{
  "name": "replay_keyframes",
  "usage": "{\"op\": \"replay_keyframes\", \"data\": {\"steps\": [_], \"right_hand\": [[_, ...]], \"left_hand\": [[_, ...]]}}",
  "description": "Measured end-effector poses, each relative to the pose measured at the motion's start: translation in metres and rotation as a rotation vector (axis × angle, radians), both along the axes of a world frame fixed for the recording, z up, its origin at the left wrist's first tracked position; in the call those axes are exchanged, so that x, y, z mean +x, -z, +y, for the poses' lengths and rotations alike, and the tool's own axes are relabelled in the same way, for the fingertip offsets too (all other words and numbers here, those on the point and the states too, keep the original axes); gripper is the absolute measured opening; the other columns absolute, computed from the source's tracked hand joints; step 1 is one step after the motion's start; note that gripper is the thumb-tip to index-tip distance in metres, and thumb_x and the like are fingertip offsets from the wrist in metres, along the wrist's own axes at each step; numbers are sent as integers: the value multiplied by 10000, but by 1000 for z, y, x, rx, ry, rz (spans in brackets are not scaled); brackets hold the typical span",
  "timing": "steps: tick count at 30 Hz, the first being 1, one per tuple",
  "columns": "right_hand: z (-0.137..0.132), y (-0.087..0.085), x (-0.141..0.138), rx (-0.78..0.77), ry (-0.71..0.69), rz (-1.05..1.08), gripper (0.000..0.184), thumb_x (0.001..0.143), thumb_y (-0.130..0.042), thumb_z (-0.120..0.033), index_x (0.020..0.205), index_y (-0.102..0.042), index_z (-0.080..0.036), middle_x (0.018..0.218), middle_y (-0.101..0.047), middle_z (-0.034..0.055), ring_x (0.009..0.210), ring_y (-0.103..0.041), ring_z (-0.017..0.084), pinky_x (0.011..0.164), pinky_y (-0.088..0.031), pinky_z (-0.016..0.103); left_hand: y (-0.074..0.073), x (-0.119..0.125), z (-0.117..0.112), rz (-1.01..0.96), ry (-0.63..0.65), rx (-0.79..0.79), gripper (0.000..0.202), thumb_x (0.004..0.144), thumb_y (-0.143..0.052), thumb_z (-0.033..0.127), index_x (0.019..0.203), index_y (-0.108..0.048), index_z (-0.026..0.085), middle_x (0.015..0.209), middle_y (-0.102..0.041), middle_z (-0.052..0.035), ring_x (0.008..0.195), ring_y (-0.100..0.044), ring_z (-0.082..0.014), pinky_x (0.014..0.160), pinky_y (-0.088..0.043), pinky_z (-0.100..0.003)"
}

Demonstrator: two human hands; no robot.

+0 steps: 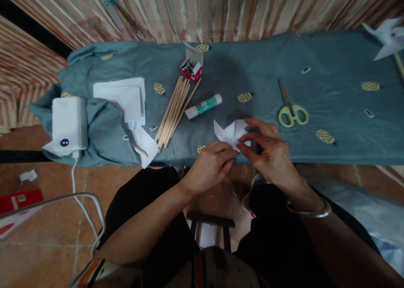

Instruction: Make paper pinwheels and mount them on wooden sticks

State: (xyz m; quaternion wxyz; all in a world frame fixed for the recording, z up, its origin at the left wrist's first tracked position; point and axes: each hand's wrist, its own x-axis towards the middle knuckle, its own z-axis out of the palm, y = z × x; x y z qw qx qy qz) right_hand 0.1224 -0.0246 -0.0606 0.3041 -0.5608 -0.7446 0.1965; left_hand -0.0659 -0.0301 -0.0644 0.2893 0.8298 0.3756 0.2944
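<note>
A folded white paper shape lies at the near edge of a table covered with a blue-green cloth. My left hand pinches its near corner with fingers closed. My right hand presses and grips the paper's right side, fingers curled over it. A silver bangle sits on my right wrist.
On the cloth lie a glue stick, a bundle of wooden sticks, a small red box of clips, green-handled scissors, a stack of white paper and a white device with a cable. A finished paper pinwheel sits far right.
</note>
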Motion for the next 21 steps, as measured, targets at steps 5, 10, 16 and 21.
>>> {"op": "replay_keyframes", "data": {"steps": [5, 10, 16, 21], "right_hand": [[0, 0, 0, -1, 6, 1, 37, 834, -640, -257, 841, -672, -274, 1286, -600, 50, 1201, -552, 303, 997, -474, 532], [0, 1, 0, -8, 2, -1, 52, 844, -619, -278, 847, -671, -282, 1296, -593, 40, 1218, -537, 305, 994, -471, 546], [0, 2, 0, 4, -4, -2, 71, 848, -604, -270, 848, -674, -281, 1287, -588, 43, 1179, -550, 293, 983, -479, 548], [-1, 0, -1, 4, -10, -10, 84, 850, -602, -242, 871, -675, -279, 1306, -586, 50, 1185, -542, 302, 975, -484, 558]], "left_hand": [[1, 0, 1, -13, 8, 7, 198, 889, -545, 108, 1029, -684, 116, 983, -689, -84, 955, -643, -183, 855, -568, -344], [2, 1, 1, -18, -3, -15, 204, 884, -549, 104, 1032, -685, 139, 986, -690, -75, 965, -641, -183, 861, -568, -355], [2, 1, 1, -2, 4, -27, 214, 888, -547, 117, 1046, -689, 139, 1000, -688, -81, 975, -644, -183, 873, -569, -359], [1, 1, 1, 4, -1, -34, 206, 893, -546, 126, 1036, -692, 151, 990, -690, -73, 967, -651, -179, 874, -568, -351]]}}
